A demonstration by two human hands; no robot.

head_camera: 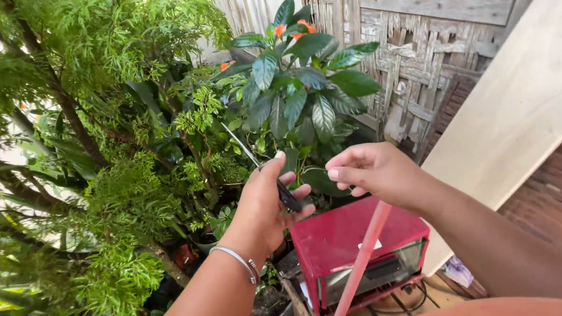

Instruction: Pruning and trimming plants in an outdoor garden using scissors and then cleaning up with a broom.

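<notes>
Black-handled scissors (283,191) gripped in the left hand (266,204), blades pointing up into the foliage; right hand (371,170) pinched on a leaf (319,180) of the orange-flowered plant (304,80), just beside the scissors; silver bracelet (239,259) on the left wrist; below, a red box (344,241) crossed by a pink stick (360,267); pale board (529,93) leaning at right.

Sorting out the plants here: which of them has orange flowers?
The broad-leaved plant just beyond both hands: glossy, pale-veined leaves with orange blooms on top. The feathery shrubs to its left show fine foliage only.
</notes>
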